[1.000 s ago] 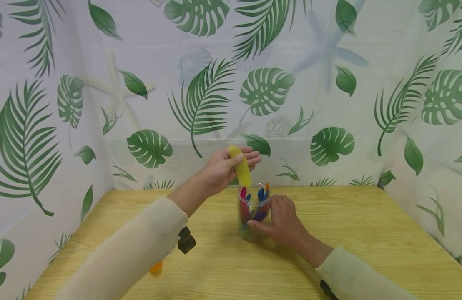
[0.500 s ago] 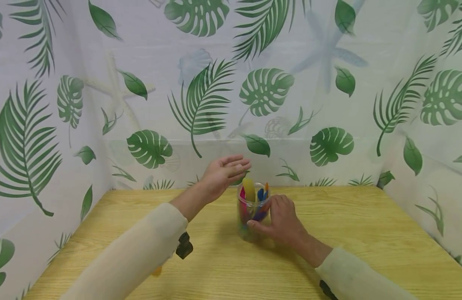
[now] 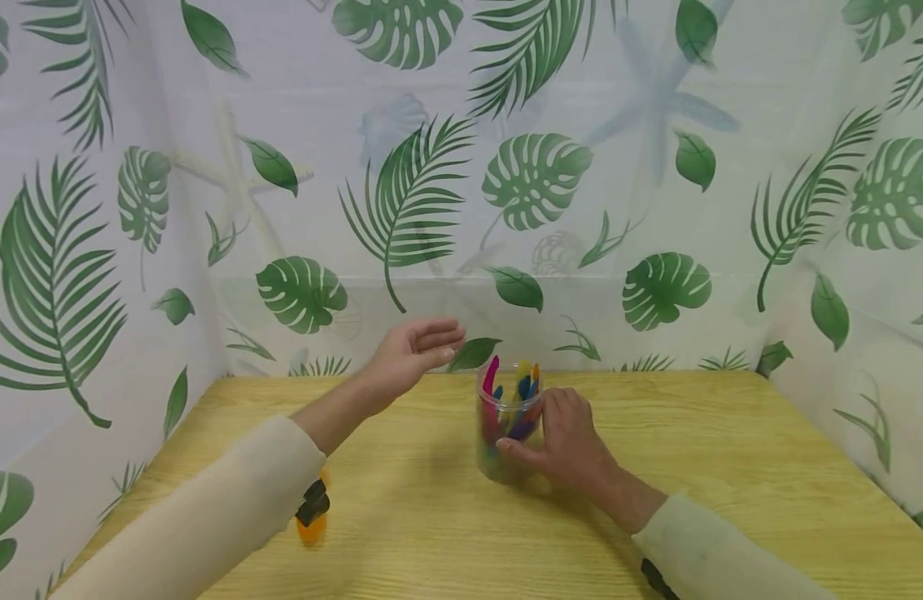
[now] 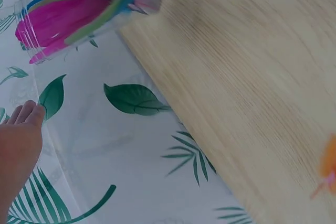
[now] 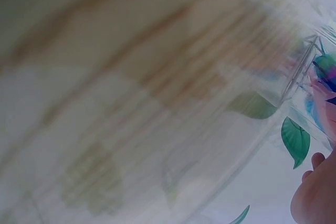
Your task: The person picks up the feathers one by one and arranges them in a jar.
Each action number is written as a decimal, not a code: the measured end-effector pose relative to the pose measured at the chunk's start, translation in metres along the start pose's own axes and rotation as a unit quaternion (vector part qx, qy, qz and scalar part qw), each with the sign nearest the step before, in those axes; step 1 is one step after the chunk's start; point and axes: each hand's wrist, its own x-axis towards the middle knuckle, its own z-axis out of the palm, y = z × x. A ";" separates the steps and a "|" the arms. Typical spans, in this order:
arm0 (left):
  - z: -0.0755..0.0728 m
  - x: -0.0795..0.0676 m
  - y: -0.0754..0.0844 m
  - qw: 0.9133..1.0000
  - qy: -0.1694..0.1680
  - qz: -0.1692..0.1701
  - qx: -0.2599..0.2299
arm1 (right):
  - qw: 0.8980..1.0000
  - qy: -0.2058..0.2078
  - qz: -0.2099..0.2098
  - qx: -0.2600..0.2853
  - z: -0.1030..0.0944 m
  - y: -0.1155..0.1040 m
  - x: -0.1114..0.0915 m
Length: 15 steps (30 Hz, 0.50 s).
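In the head view a clear plastic jar stands upright on the table, right of centre. My right hand grips its right side, thumb across the front. Long, flat colourful pieces with rounded tips fill it: a magenta piece leans at the left, blue pieces stand in the middle, a yellow tip shows at the back. My left hand hovers left of the jar, fingers extended, holding nothing. The left wrist view shows the magenta piece pressed along the jar wall beside green and blue ones.
An orange object lies on the wooden table at the front left, partly hidden by the dark wrist device. A leaf-printed sheet forms walls behind and at both sides.
My left hand let the yellow piece drop into the jar and has drawn back to the left. The yellow piece now sits lower at the back. My right hand has kept its hold.
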 end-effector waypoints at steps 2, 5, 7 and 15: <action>-0.004 -0.007 -0.002 0.998 -0.014 0.024 0.047 | 1.000 -0.001 0.000 -0.001 -0.001 0.000 0.000; -0.012 -0.018 -0.006 0.990 -0.034 0.062 0.119 | 1.000 0.001 -0.002 -0.001 -0.001 0.000 0.000; -0.016 -0.025 -0.009 0.980 -0.044 0.087 0.171 | 1.000 0.001 -0.002 -0.001 -0.002 0.000 0.001; -0.033 -0.053 -0.016 0.919 -0.058 0.148 0.360 | 1.000 -0.012 0.003 -0.001 -0.003 -0.002 0.001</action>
